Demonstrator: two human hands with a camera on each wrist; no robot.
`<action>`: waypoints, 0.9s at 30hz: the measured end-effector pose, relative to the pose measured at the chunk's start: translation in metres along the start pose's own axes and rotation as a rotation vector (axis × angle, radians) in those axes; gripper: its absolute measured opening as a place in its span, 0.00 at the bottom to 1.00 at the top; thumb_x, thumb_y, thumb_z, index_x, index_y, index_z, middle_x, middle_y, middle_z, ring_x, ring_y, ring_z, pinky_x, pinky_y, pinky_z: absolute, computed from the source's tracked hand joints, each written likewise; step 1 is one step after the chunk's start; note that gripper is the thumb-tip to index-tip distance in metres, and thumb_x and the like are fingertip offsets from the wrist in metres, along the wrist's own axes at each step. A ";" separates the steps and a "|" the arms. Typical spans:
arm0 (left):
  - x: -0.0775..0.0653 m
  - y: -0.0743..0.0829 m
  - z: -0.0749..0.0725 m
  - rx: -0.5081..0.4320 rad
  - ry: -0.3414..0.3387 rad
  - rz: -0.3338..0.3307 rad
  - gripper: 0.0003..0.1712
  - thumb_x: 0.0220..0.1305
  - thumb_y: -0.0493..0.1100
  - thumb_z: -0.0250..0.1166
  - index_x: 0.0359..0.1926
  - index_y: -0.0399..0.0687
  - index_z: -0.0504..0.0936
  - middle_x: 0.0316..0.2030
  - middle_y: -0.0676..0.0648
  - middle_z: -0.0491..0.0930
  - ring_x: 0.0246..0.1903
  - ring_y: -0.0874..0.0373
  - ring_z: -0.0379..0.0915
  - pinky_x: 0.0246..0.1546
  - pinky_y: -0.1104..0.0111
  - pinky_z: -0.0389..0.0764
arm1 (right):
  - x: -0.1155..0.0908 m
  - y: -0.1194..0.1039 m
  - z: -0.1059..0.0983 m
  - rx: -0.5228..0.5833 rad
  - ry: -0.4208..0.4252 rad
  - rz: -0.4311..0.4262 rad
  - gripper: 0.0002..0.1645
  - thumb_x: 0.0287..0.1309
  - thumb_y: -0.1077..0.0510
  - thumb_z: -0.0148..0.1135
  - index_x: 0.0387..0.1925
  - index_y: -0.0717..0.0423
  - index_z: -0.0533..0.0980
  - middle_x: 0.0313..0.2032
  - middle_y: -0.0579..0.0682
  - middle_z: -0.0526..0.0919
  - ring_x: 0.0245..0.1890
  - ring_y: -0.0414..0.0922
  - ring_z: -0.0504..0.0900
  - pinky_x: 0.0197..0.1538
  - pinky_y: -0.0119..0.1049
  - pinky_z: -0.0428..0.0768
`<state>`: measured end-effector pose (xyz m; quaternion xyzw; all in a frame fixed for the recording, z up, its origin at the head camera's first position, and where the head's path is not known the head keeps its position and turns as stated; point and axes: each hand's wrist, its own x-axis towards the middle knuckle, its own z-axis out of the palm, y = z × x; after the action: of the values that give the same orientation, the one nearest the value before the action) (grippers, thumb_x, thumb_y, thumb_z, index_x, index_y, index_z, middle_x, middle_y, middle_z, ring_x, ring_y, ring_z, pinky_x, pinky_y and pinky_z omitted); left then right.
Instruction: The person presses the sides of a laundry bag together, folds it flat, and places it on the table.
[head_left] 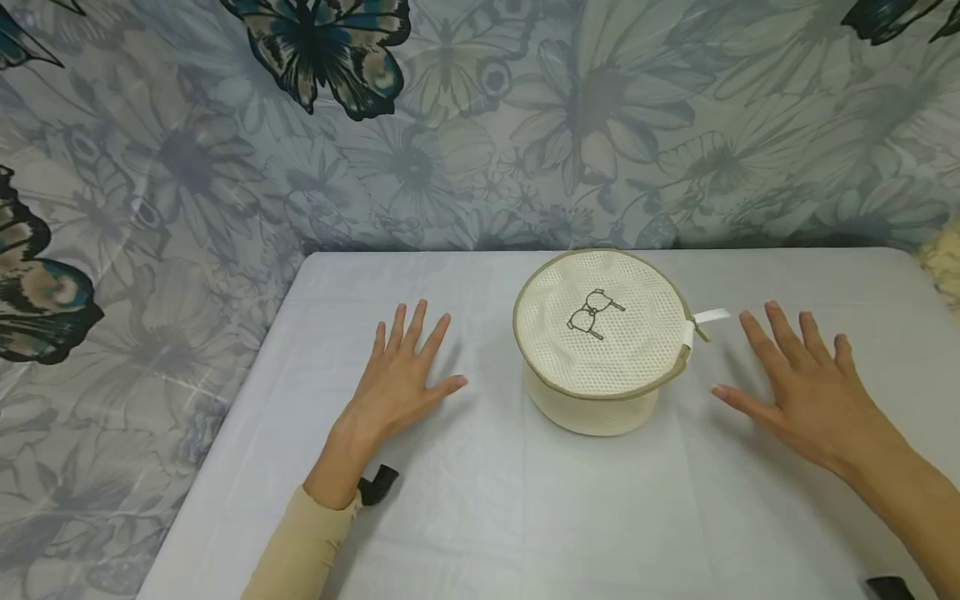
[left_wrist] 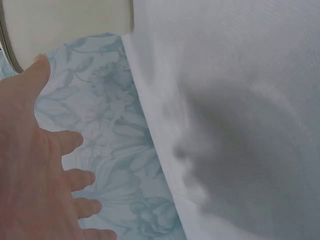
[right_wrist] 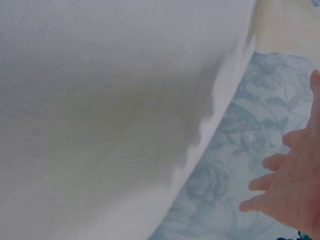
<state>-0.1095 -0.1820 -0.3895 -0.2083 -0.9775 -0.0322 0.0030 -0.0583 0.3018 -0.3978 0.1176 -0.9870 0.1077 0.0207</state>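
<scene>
A round cream mesh laundry bag [head_left: 603,354] stands on the white-covered table, its lid edged by an olive zip and marked with a dark bra-like outline. Its zip pull [head_left: 702,332] and a white tag [head_left: 711,316] stick out on the right. To the left of the bag, my left hand [head_left: 401,379] is spread above the cloth, apart from the bag. My right hand [head_left: 813,400] is spread on the other side, its fingers pointing toward the back and the thumb toward the bag. Both hands hold nothing. Each wrist view catches part of the bag's side [left_wrist: 70,30] in an upper corner.
White cloth [head_left: 465,517] covers the table. Behind it and along the left hangs a grey floral curtain [head_left: 450,167] with large butterflies. A pale yellow fluffy thing [head_left: 945,262] shows at the right edge. Black straps [head_left: 378,485] sit by the wrists.
</scene>
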 end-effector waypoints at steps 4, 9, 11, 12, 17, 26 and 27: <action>0.001 0.002 -0.003 -0.020 0.005 0.016 0.51 0.65 0.78 0.46 0.80 0.61 0.43 0.79 0.42 0.34 0.76 0.45 0.18 0.72 0.42 0.37 | 0.000 -0.003 -0.006 0.008 0.003 0.004 0.59 0.64 0.33 0.58 0.79 0.52 0.38 0.76 0.66 0.34 0.72 0.75 0.33 0.67 0.72 0.28; 0.004 0.004 -0.008 -0.010 0.060 0.052 0.51 0.66 0.75 0.50 0.80 0.60 0.44 0.79 0.43 0.37 0.76 0.44 0.19 0.73 0.42 0.39 | 0.003 -0.006 -0.016 0.007 0.028 -0.001 0.59 0.63 0.34 0.59 0.79 0.53 0.39 0.76 0.67 0.35 0.72 0.75 0.34 0.68 0.71 0.31; 0.005 0.005 -0.010 -0.012 0.090 0.079 0.51 0.66 0.74 0.51 0.80 0.60 0.45 0.79 0.44 0.39 0.76 0.45 0.22 0.73 0.42 0.41 | 0.004 -0.007 -0.019 0.012 0.037 -0.004 0.59 0.63 0.34 0.59 0.79 0.54 0.39 0.76 0.68 0.36 0.71 0.75 0.35 0.69 0.70 0.32; 0.005 0.005 -0.011 -0.015 0.105 0.096 0.51 0.66 0.74 0.52 0.80 0.60 0.45 0.79 0.44 0.40 0.77 0.45 0.24 0.73 0.43 0.43 | 0.004 -0.007 -0.021 0.016 0.040 -0.006 0.59 0.63 0.34 0.60 0.79 0.55 0.40 0.76 0.68 0.36 0.71 0.76 0.36 0.69 0.70 0.33; 0.009 0.008 -0.016 -0.032 0.180 0.184 0.50 0.65 0.71 0.57 0.79 0.58 0.49 0.78 0.45 0.49 0.77 0.46 0.36 0.72 0.45 0.50 | 0.002 -0.011 -0.028 0.065 0.058 -0.004 0.60 0.62 0.37 0.63 0.79 0.53 0.39 0.76 0.67 0.39 0.71 0.76 0.41 0.71 0.66 0.35; 0.010 0.011 -0.019 -0.079 0.229 0.231 0.50 0.64 0.67 0.62 0.79 0.59 0.50 0.76 0.46 0.55 0.73 0.45 0.52 0.68 0.48 0.61 | 0.000 -0.018 -0.039 0.154 0.058 -0.013 0.62 0.58 0.42 0.70 0.80 0.45 0.39 0.76 0.64 0.50 0.70 0.71 0.55 0.63 0.72 0.56; 0.011 0.011 -0.020 -0.087 0.235 0.237 0.50 0.64 0.67 0.62 0.79 0.59 0.50 0.75 0.46 0.57 0.73 0.45 0.54 0.67 0.49 0.63 | 0.000 -0.019 -0.040 0.170 0.056 -0.018 0.63 0.57 0.43 0.71 0.80 0.43 0.40 0.75 0.64 0.52 0.68 0.71 0.58 0.60 0.73 0.59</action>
<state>-0.1148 -0.1686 -0.3689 -0.3166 -0.9368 -0.0979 0.1122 -0.0528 0.2925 -0.3546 0.1247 -0.9723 0.1939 0.0392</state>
